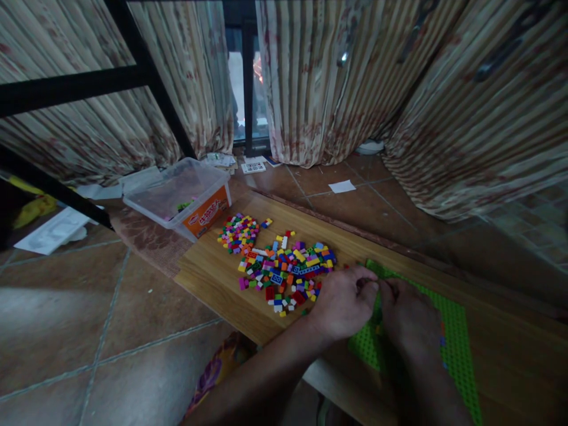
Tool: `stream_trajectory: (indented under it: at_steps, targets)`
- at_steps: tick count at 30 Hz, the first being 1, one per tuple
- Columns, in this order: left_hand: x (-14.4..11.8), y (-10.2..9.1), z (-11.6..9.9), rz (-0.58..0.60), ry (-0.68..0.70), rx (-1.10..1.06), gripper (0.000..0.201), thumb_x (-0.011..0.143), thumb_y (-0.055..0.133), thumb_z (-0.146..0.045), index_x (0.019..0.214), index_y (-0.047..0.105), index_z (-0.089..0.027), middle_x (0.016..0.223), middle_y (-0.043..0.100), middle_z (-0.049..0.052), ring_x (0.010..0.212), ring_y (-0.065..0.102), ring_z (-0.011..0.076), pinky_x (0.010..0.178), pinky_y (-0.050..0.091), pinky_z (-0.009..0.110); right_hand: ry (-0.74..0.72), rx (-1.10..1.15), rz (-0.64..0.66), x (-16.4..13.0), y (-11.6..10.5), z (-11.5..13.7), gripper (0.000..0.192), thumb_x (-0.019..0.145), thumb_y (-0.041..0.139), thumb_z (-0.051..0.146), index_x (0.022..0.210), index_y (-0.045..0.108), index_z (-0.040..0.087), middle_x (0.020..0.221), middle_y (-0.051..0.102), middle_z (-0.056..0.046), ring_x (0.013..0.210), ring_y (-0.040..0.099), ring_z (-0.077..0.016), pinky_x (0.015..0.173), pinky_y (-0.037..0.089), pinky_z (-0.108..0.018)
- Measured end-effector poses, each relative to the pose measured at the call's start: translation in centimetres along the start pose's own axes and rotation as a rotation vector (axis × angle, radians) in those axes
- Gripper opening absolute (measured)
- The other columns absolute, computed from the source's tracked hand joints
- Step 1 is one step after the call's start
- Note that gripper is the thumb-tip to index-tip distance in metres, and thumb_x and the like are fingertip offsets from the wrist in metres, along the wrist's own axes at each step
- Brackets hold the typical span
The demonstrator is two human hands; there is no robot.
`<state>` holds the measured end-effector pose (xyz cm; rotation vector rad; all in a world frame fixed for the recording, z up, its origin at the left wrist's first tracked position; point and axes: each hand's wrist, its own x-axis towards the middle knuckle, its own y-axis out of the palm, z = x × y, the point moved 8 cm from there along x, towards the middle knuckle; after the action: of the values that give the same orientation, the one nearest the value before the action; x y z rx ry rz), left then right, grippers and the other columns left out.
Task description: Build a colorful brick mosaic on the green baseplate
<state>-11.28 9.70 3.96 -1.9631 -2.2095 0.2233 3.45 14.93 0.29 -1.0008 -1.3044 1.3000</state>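
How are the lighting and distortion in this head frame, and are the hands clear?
Head view: dim, bluish; window gap blown out. Wide-angle bends the curtains. Bricks sharp; left hand and right hand shadowed over the baseplate.

Both hands, left hand [344, 303] and right hand [410, 316], rest on green baseplate [457, 343] (bricks [279, 266] beside).

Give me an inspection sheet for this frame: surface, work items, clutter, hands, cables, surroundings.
Surface: wooden board on a tiled floor.
Work items: green baseplate on the board; brick pile to its left.
Clutter: clear tub at the board's far corner; papers on the floor.
Hands: left hand and right hand meet over the baseplate; what the fingers pinch is hidden.
Cables: nothing seen.
Surroundings: striped curtains, black frame, window gap.
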Motion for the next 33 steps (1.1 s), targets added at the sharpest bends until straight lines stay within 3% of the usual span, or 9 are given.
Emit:
stream_trajectory:
  at_steps: [9, 13, 15, 19, 23, 26, 33]
  targets:
    - [0.4, -1.0, 0.0, -0.045, 0.022, 0.085, 0.026, 0.089, 0.048, -0.024, 0.101, 0.070, -0.017, 0.079, 0.070, 0.002, 0.070, 0.063, 0.0139, 0.065, 0.048, 0.023, -0.016, 0.023, -0.035, 0.1, 0.0, 0.0, 0.037, 0.096, 0.037, 0.043, 0.095, 0.065, 0.020, 0.091, 0.071, -0.011, 0.082, 0.061, -0.0274, 0.071, 0.039, -0.036]
    - [1.3, -4.1, 0.2, -0.081, 0.039, 0.256, 0.024, 0.087, 0.048, -0.019, 0.093, 0.071, -0.017, 0.083, 0.072, 0.003, 0.075, 0.064, 0.0143, 0.070, 0.047, 0.023, -0.028, 0.048, -0.063, 0.0, -0.3, 0.1, 0.039, 0.096, 0.034, 0.043, 0.093, 0.065, 0.019, 0.092, 0.071, -0.012, 0.081, 0.062, -0.0270, 0.071, 0.039, -0.035]
    - [1.7, -5.8, 0.4, -0.040, 0.031, 0.421, 0.020, 0.083, 0.051, -0.016, 0.085, 0.072, -0.019, 0.084, 0.073, 0.002, 0.078, 0.065, 0.0151, 0.071, 0.046, 0.023, -0.017, 0.068, -0.072, 0.0, -0.4, 0.1, 0.040, 0.097, 0.033, 0.042, 0.092, 0.066, 0.018, 0.091, 0.071, -0.012, 0.081, 0.062, -0.0266, 0.071, 0.039, -0.035]
    - [1.8, -8.8, 1.4, 0.017, -0.107, 0.743, 0.018, 0.079, 0.055, -0.016, 0.079, 0.073, -0.021, 0.080, 0.073, 0.002, 0.076, 0.065, 0.0167, 0.070, 0.046, 0.024, 0.009, 0.143, -0.085, -0.1, -1.0, 0.0, 0.041, 0.097, 0.032, 0.040, 0.092, 0.067, 0.018, 0.089, 0.071, -0.011, 0.082, 0.062, -0.0256, 0.072, 0.039, -0.034]
    - [1.2, -8.9, 1.5, 0.081, -0.142, 0.979, 0.017, 0.077, 0.057, -0.018, 0.080, 0.073, -0.023, 0.084, 0.074, 0.004, 0.082, 0.067, 0.0221, 0.073, 0.048, 0.029, 0.049, 0.235, -0.103, -0.2, -1.5, -0.2, 0.042, 0.098, 0.033, 0.041, 0.093, 0.067, 0.018, 0.089, 0.072, -0.011, 0.079, 0.062, -0.0239, 0.071, 0.039, -0.033]
    - [0.8, -8.6, 1.7, 0.052, -0.185, 1.096, 0.019, 0.078, 0.057, -0.018, 0.087, 0.074, -0.022, 0.088, 0.074, 0.008, 0.089, 0.068, 0.0271, 0.077, 0.049, 0.033, 0.065, 0.296, -0.119, -0.3, -1.6, -0.4, 0.040, 0.096, 0.035, 0.042, 0.093, 0.068, 0.019, 0.087, 0.072, -0.010, 0.078, 0.063, -0.0236, 0.070, 0.039, -0.032]
    - [0.9, -8.7, 1.5, 0.027, -0.193, 1.122, 0.020, 0.082, 0.056, -0.023, 0.088, 0.075, -0.022, 0.091, 0.075, 0.010, 0.096, 0.068, 0.0297, 0.082, 0.050, 0.035, 0.045, 0.376, -0.108, -0.1, -1.4, -0.4, 0.034, 0.093, 0.041, 0.040, 0.092, 0.069, 0.019, 0.088, 0.072, -0.009, 0.077, 0.063, -0.0230, 0.071, 0.040, -0.032]
